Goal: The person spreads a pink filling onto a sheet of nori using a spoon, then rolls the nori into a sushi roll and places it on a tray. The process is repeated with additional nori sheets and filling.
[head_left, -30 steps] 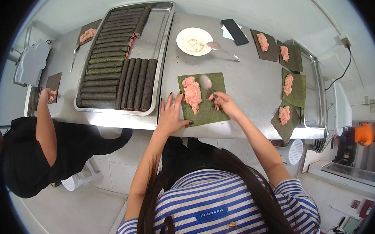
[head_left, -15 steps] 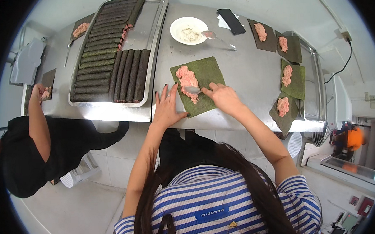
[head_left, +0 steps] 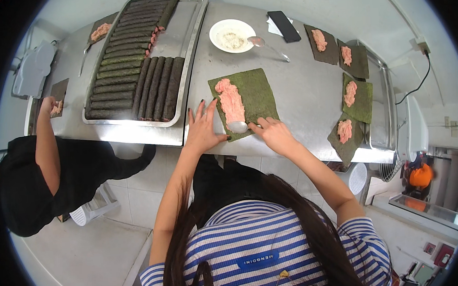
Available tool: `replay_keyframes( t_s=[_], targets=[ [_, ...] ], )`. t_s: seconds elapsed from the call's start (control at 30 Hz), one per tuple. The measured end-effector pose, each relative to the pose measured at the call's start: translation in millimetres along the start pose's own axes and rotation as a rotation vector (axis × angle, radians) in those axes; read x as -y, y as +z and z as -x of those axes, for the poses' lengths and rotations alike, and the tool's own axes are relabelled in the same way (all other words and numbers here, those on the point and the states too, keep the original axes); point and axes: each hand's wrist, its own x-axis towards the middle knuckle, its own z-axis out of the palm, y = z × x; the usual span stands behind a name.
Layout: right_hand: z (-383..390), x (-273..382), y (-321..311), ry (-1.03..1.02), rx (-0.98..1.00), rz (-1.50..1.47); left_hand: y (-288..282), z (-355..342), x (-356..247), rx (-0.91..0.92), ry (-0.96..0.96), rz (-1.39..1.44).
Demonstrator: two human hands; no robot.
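Near the counter's [head_left: 301,91] front edge, we'd hold likely fragile seaweed [head_left: 260,95] by its border, left hand [head_left: 203,131] splayed, right hand [head_left: 275,136] gripping a spoon [head_left: 238,127].

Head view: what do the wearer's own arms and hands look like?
Short blue-and-white striped sleeves cover the upper arms, leaving the forearms bare. The left hand is ungloved, with dark nail polish and what looks like a thin ring. The right hand is also ungloved; its nails are too small to judge.

A green seaweed sheet [head_left: 262,98] lies slightly askew. Pink paste [head_left: 231,103] stripes its left half. A spoon [head_left: 238,127] touches the paste's near end.
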Motion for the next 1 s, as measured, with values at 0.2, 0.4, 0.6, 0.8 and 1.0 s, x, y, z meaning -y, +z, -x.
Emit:
replay_keyframes(
  t_s=[0.2,0.4,0.6,0.8,1.0],
  targets=[
    [4,-14,-23,-0.071,-0.174,-0.002,-1,0,-2,-0.014,0.006,-0.002],
    [-34,-37,-28,0.153,-0.150,-0.167,-4,1,8,-0.008,0.058,0.026],
    [-93,-50,-22,0.202,-0.054,-0.155,-4,-7,22,-0.072,0.076,0.062],
    [-90,-31,-17,0.082,-0.079,0.085,-5,-15,18,-0.080,0.062,-0.034],
    [-69,-27,-23,-0.032,-0.087,0.160,-10,-16,17,-0.061,0.045,-0.048]
  ],
)
